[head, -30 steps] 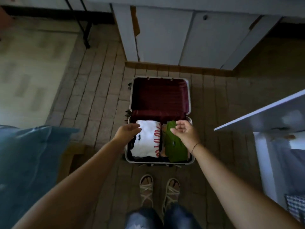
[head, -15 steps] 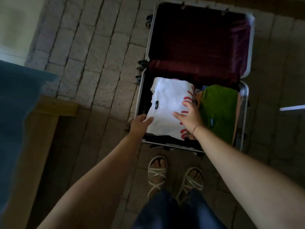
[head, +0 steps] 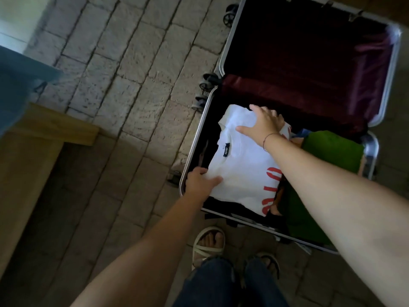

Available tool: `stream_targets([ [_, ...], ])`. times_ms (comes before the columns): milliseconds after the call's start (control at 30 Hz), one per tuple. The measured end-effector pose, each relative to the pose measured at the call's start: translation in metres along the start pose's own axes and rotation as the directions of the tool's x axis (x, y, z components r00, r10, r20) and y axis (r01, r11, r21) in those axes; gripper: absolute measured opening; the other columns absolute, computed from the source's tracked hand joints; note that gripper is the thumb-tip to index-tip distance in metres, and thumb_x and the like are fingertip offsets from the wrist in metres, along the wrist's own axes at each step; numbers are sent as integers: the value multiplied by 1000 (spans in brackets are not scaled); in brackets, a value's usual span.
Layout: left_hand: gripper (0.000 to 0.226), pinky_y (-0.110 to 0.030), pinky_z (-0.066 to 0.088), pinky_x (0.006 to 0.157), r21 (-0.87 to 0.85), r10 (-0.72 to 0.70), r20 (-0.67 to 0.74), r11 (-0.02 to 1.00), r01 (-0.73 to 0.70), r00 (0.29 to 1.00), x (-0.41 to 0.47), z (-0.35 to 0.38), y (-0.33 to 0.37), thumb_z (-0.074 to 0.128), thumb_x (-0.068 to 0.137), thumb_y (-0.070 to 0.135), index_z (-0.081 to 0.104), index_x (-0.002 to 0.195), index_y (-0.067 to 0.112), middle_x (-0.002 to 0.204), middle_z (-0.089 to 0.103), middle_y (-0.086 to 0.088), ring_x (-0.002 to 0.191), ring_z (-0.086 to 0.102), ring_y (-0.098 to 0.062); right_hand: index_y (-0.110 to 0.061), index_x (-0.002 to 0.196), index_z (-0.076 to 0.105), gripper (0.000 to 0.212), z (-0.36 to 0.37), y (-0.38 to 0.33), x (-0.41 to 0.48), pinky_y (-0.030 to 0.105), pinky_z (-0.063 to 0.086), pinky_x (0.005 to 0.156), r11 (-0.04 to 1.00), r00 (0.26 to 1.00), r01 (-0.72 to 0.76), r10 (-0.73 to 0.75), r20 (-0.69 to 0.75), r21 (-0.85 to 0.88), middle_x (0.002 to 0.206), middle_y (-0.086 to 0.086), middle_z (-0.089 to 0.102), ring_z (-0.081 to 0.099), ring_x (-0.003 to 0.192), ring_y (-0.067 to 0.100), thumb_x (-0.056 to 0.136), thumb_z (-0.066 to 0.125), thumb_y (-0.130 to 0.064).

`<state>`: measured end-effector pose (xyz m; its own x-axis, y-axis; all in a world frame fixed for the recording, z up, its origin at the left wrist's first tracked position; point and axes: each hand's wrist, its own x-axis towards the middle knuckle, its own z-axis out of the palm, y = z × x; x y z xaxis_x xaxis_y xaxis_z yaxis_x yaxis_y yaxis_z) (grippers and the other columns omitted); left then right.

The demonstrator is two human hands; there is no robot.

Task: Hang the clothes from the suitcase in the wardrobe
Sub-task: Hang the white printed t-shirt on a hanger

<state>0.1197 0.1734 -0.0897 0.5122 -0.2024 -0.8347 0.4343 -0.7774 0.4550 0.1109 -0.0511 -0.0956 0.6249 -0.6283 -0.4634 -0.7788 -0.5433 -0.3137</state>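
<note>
An open suitcase (head: 223,54) with a dark red lining lies on the stone floor. In its near half a folded white T-shirt (head: 241,165) with red letters sits beside a folded green garment (head: 332,149). My left hand (head: 200,181) grips the shirt's near left edge, thumb on top and fingers tucked under. My right hand (head: 263,124) lies spread on the shirt's far end, its fingertips reaching over the far edge. The wardrobe is out of view.
A wooden bed frame (head: 44,138) with blue bedding (head: 15,85) stands at the left. Stone floor tiles (head: 124,74) spread between bed and suitcase. My sandalled feet (head: 209,242) stand just in front of the suitcase's near rim.
I have leaned in closer. My right hand moved from the shirt's near right side to its far end. My left hand slid onto the shirt's near left edge.
</note>
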Motion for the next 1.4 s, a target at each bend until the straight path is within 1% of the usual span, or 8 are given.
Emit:
stream_targets([
  [100,33,-28,41,71,-54,33,-41,998,-35,999,-14,-2,3,71,82,25,57,107,8,99,59,-4,88,55,-21,-27,126,54,55,-15,-2,-11,39,26,102,1000,1000,6,-6,-16,-5,127,0,54,43,122,26,78,65,-52],
  [233,19,-26,46,58,-127,91,-53,987,-97,994,-39,-16,15,70,84,23,56,87,11,80,56,-1,73,55,-18,-23,93,64,23,-52,4,-37,32,40,80,943,999,21,-30,22,331,87,-6,58,56,87,16,80,69,-42],
  [333,15,-20,42,50,-204,150,-69,966,-161,986,-69,-33,42,70,83,18,57,77,13,72,57,-1,61,52,-13,-14,63,45,38,-97,9,-63,26,28,54,870,1000,0,-13,22,493,62,-2,37,35,59,11,82,69,-38],
  [500,14,-36,55,70,-412,166,63,902,-126,984,-139,-71,123,72,82,22,65,87,11,80,69,-9,69,64,-20,-9,92,65,20,-184,3,-124,23,53,72,547,981,-188,56,188,816,96,6,70,65,82,15,87,65,-29],
  [667,38,-35,54,71,-448,308,154,869,-212,939,-225,-115,209,72,80,29,66,108,3,93,71,-16,79,68,-25,-10,99,65,21,-280,-20,-186,28,56,70,272,982,-191,41,187,943,86,2,74,71,79,14,86,64,-27],
  [833,26,-27,55,62,-402,447,218,851,-338,868,-331,-151,294,66,87,24,66,104,4,86,69,-11,71,66,-18,-8,113,65,86,-386,-40,-257,33,57,76,138,992,-124,9,124,983,104,11,71,68,94,23,43,88,-52],
  [967,24,-32,56,66,-384,549,247,812,-440,798,-417,-171,359,65,88,24,65,105,9,89,67,-11,76,64,-21,-6,128,55,79,-472,-54,-315,41,49,97,19,998,-46,-33,47,999,119,16,63,60,112,28,63,81,-42],
  [1400,21,-23,42,55,-165,809,421,513,-842,411,-646,-175,519,66,86,28,56,69,22,69,59,1,64,53,-14,-13,96,69,62,-694,-61,-486,32,56,77,80,900,437,-23,-436,896,96,10,72,68,91,23,45,92,-40],
])
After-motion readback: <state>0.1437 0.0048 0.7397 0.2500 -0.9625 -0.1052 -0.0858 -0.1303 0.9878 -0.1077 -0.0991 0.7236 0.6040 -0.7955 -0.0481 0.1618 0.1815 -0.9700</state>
